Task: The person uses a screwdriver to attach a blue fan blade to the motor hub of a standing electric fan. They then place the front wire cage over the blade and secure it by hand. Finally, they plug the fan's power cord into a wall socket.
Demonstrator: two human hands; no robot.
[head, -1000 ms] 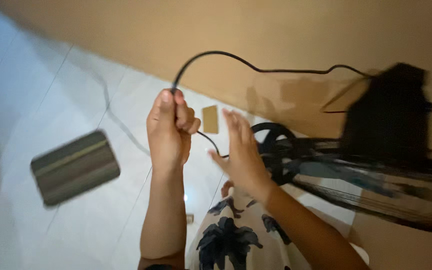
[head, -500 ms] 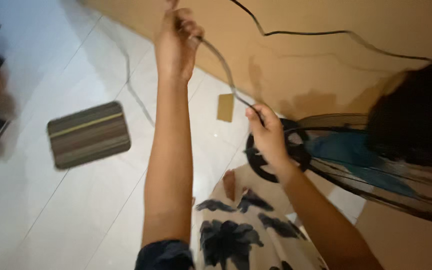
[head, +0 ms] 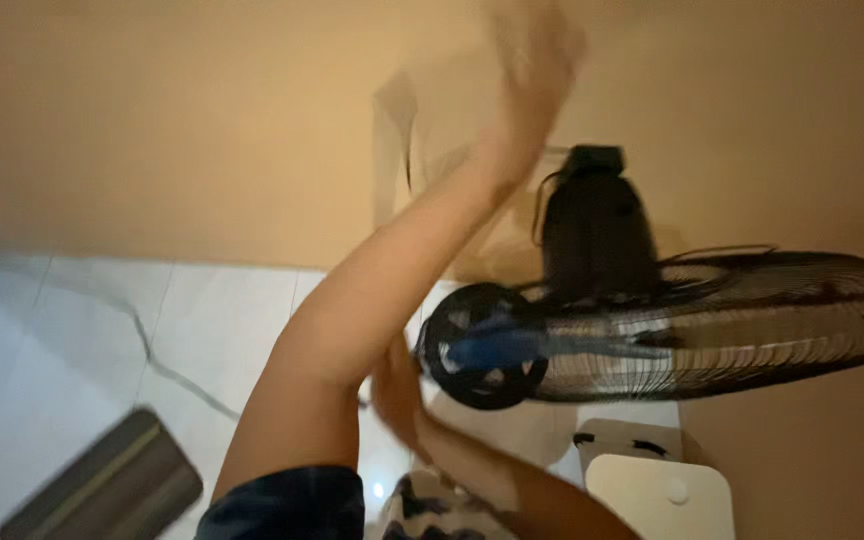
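Looking through the head view, the only one you have, your left hand (head: 537, 45) is flung high against the tan wall (head: 152, 130), so blurred that you cannot tell whether its fingers are spread or pinching anything. Your right hand (head: 397, 390) sits low, just beside the hub of the tilted fan (head: 652, 330); its fingers are smeared too, and I cannot tell their state. The thin black cable (head: 410, 160) shows only as a short dark streak below the raised hand, near the fan's black motor housing (head: 594, 225).

Risks, as I judge them: a hard tug on that cable could drag the leaning fan over, and your right hand is close enough to catch on the grille.

Counted: one fan, one cable streak, one striped mat (head: 102, 490) on the tiled floor (head: 32, 350), one white box (head: 657, 495), two hands.
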